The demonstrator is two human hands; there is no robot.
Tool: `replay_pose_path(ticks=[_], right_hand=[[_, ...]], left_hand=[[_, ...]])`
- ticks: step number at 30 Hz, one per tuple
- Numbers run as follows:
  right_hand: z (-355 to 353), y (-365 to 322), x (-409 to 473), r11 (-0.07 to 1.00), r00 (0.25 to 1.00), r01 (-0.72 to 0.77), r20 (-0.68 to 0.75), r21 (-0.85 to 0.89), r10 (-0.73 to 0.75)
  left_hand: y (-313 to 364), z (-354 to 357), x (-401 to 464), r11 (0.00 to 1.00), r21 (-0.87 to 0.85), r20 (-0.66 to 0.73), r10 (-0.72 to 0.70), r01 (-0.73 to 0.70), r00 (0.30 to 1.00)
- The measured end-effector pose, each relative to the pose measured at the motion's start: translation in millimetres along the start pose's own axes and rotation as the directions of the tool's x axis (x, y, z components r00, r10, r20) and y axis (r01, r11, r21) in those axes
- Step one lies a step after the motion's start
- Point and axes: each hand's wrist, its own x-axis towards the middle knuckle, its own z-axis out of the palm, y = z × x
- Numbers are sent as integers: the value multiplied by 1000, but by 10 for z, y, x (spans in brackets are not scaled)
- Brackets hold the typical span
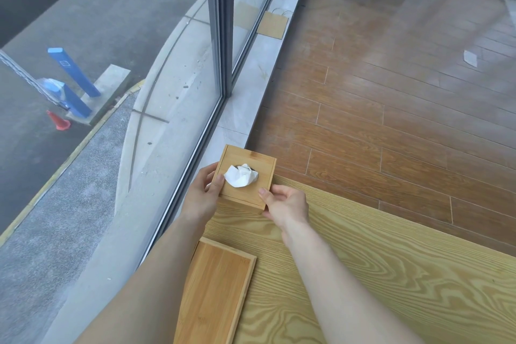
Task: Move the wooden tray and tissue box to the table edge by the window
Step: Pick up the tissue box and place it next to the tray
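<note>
A square bamboo tissue box (252,193) with a white tissue (240,175) poking from its top hole sits at the far corner of the table, next to the window. My left hand (203,193) grips its left side and my right hand (286,205) grips its near right corner. The flat wooden tray (215,293) lies on the table near me, along the window-side edge, with my left forearm partly over its left rim.
The light wood-grain table (377,274) stretches to the right. A floor-length window (181,92) with a grey frame runs along the left, above a stone sill. Brown floorboards lie beyond the table, with a paper bag (275,24) by the glass.
</note>
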Motion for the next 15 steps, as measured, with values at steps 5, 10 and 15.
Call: replay_pose_path(ticks=[5,10,15], right_hand=[[10,22,-39,1000,1000,-21,-17,6,21],[-27,-2,-37,998,999,-45,6,40,44],[-1,13,-51,999,999,-40,-21,22,41]], left_hand=[[4,18,9,999,34,-2,3,-3,1000],[-26,27,43,998,61,-19,6,-5,1000],[-40,33,57,998,56,-13,12,-11,1000]])
